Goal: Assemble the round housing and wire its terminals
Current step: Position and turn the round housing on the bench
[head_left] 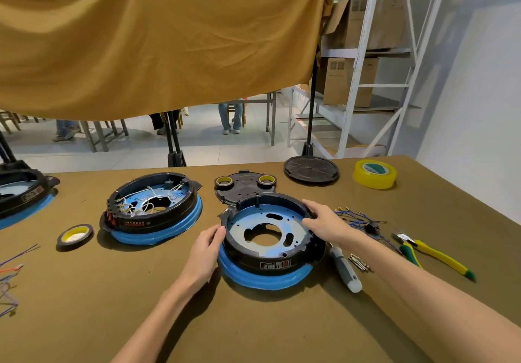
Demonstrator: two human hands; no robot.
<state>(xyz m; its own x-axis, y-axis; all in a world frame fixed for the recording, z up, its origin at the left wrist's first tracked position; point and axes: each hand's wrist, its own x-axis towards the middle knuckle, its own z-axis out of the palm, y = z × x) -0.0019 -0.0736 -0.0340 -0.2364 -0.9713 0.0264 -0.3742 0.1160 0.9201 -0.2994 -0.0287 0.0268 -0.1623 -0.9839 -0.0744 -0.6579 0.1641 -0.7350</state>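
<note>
1. Left hand point(205, 250) – fingers curled against the 9 o'clock side of the round housing point(267, 238), gripping its black outer wall just above the blue ring.
2. Right hand point(321, 221) – draped over the rim at about 2 o'clock, fingers bent over the edge, holding it.
3. The round housing sits on the table point(84, 306) between both hands, low centre of view; black wall, blue plate inside with cut-outs and a central hole, no wires in it.
4. At 12 o'clock of it, touching or just behind – a flat black cover plate point(245, 183) carrying two small tape rolls point(224, 183).
5. At 3 o'clock, just beside it: a screwdriver point(345, 269) with grey-white handle, and a small cluster of screws point(361, 262).
6. Further at 3 o'clock: yellow-green pliers point(428, 252); at 2 o'clock a bundle of blue terminal wires point(358, 220).
7. At 10 o'clock, well apart – a second housing point(155, 207), white wires visible inside.
8. At 9 o'clock a black tape roll with yellow core point(74, 236); at far left loose coloured wires point(11, 278).
9. A third housing point(22, 196) is cut off by the left frame edge.
10. Far 1 o'clock: a black round lid point(311, 171) and a big yellow tape roll point(374, 174).
11. An ochre cloth point(155, 38) hangs behind the table.
</note>
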